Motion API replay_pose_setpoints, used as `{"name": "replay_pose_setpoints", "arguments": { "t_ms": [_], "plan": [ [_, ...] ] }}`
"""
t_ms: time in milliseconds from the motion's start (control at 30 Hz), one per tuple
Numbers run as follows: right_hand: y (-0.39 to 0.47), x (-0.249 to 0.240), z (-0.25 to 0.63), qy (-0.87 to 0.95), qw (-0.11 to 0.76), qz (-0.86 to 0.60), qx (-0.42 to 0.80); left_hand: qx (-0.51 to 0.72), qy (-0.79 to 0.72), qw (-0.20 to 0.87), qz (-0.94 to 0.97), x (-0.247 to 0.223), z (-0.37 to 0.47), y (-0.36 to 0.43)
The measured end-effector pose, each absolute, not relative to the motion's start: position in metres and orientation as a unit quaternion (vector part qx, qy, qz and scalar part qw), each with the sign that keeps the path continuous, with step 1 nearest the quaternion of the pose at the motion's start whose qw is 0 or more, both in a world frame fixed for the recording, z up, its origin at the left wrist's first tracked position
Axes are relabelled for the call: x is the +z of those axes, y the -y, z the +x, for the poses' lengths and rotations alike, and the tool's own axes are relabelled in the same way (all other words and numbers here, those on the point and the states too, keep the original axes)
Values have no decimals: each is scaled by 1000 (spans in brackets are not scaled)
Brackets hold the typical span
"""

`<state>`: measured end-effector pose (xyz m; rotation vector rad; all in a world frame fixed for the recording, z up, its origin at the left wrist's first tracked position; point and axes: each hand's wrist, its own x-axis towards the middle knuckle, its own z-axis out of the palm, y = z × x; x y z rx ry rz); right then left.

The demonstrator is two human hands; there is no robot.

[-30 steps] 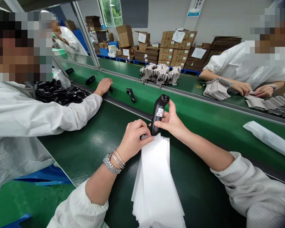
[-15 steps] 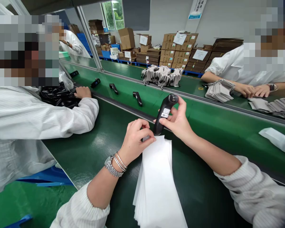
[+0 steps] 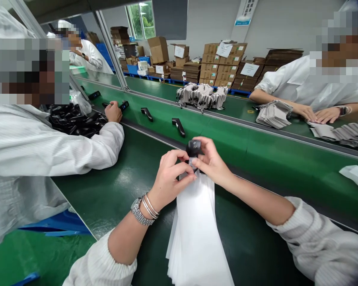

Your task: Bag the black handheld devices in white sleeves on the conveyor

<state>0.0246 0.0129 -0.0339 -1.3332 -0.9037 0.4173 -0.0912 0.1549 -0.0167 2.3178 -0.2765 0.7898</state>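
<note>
A black handheld device (image 3: 193, 148) stands at the top end of a stack of white sleeves (image 3: 198, 222), its lower part hidden in the mouth of the top sleeve. My right hand (image 3: 210, 161) grips the device from the right, with fingers behind and thumb in front. On the left side, my left hand (image 3: 174, 171) pinches the edge of the top sleeve beside the device. The stack lies on the dark green table (image 3: 131, 234) and spreads toward me.
Black devices (image 3: 179, 127) lie on the green belt (image 3: 256, 163) beyond the table edge. At left, a person's hand (image 3: 113, 112) is near a pile of black items (image 3: 74, 123). A white sleeve (image 3: 356, 176) lies far right. Grey bundles (image 3: 201, 96) stand behind the belt.
My right hand has lowered the black device toward the left, into the sleeve's mouth. Devices on the belt have shifted right, and so has the loose white sleeve. The person's hand at left moved to the belt.
</note>
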Motion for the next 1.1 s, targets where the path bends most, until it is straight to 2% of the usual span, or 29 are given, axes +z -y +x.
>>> {"name": "replay_pose_setpoints", "arguments": {
  "t_ms": [100, 167, 267, 333, 433, 467, 500, 567, 633, 700, 867, 967, 1100],
  "plan": [
    [-12, -37, 13, 435, 630, -600, 233, 346, 36, 391, 852, -15, -91, -154],
    [-12, -35, 3, 445, 609, -573, 322, 350, -29, 431, 831, -16, -89, -155],
    [-14, -28, -3, 371, 628, -528, 435, 308, -74, 486, 814, -22, -84, -160],
    [-12, -20, 8, 296, 687, -538, 389, 277, -77, 488, 824, -26, -82, -165],
    [1, -9, 53, 249, 717, -622, 193, 205, -86, 427, 876, -31, -83, -173],
    [6, -7, 73, 254, 680, -677, 119, 172, -86, 403, 895, -32, -85, -175],
    [11, -7, 94, 256, 607, -751, 51, 137, -81, 384, 910, -33, -86, -176],
    [16, -11, 132, 262, 401, -876, -52, 78, -59, 361, 928, -34, -88, -176],
    [10, -22, 157, 283, 228, -925, -114, 49, -27, 347, 936, -34, -88, -174],
    [-8, -36, 166, 317, 154, -928, -121, 52, 2, 328, 943, -33, -86, -170],
    [-74, -62, 163, 316, 209, -925, -6, 89, 44, 267, 959, -32, -84, -162],
    [-92, -68, 165, 270, 343, -899, 42, 94, 56, 280, 954, -30, -84, -162],
    [-75, -63, 151, 239, 536, -800, 125, 123, 41, 288, 949, -27, -85, -163]
  ]
}}
